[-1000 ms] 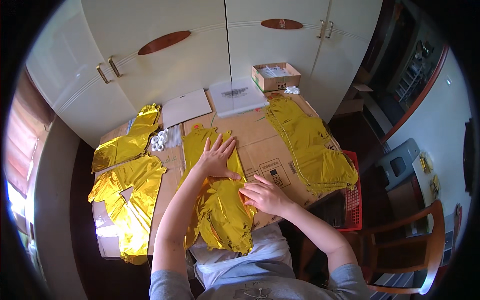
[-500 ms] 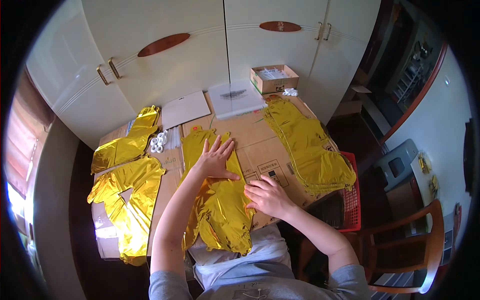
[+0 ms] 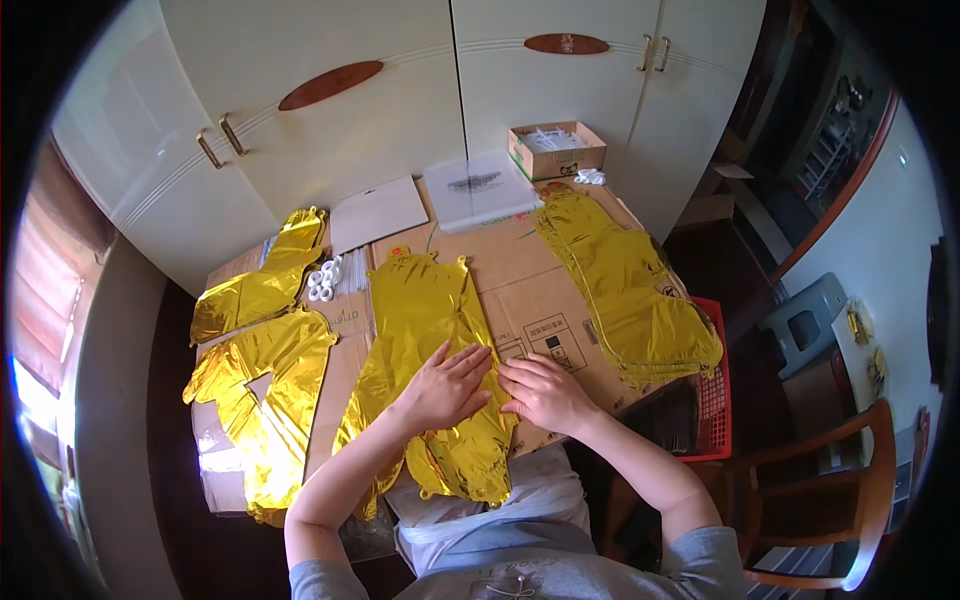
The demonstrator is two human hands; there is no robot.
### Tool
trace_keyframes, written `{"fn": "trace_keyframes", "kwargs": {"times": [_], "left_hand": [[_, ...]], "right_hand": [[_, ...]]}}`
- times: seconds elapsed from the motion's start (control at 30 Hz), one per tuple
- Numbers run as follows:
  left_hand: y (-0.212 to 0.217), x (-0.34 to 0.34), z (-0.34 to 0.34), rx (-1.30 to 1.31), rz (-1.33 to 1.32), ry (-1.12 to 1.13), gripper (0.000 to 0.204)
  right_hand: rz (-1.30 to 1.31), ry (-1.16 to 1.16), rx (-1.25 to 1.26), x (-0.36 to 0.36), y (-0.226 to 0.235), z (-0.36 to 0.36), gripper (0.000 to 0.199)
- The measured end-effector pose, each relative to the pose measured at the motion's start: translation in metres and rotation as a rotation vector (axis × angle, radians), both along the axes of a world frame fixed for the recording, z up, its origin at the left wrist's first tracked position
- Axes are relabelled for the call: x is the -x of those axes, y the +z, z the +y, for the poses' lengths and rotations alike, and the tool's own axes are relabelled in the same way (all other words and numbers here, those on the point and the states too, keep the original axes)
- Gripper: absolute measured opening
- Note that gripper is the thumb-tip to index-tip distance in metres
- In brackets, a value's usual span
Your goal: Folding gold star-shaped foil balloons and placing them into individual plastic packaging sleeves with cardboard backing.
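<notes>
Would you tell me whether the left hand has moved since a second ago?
Yes. The left hand has slid down the gold foil balloon toward the person, away from the white rolls, and now lies beside the right hand.

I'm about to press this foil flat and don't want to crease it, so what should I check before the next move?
1. Left hand flat on the deflated gold foil balloon: ok.
2. Right hand at the balloon's right edge: ok.
3. Balloon fully on the brown cardboard sheet: not ok, its lower end hangs over the near edge.
4. Stack of gold foil balloons to the right lies apart: ok.
5. Small white plastic rings lie apart: ok.
6. Air trapped inside: cannot tell.
</notes>
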State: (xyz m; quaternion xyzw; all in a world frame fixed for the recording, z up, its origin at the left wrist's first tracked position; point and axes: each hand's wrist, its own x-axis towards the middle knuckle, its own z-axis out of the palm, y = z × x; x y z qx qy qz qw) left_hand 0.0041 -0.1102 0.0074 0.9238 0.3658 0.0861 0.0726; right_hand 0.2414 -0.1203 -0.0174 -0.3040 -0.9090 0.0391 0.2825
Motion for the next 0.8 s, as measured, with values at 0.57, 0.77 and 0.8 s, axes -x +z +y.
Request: {"fn": "trace_keyframes", "kwargs": {"times": [0.57,0.77,0.8], "left_hand": [[0.015,-0.016,0.014,-0.052,0.056,0.046,0.049],[0.007,-0.017,0.036,-0.071,0.085,0.088,0.054],[0.006,-0.017,0.040,-0.051,0.094,0.100,0.055]], "right_hand": [[-0.038,0.000,0.028,-0.002,-0.004,0.000,0.037],[-0.034,0.014,0.037,0.000,0.003,-0.001,0.036],[-0.033,0.015,0.040,0.000,0.004,-0.001,0.036]]}}
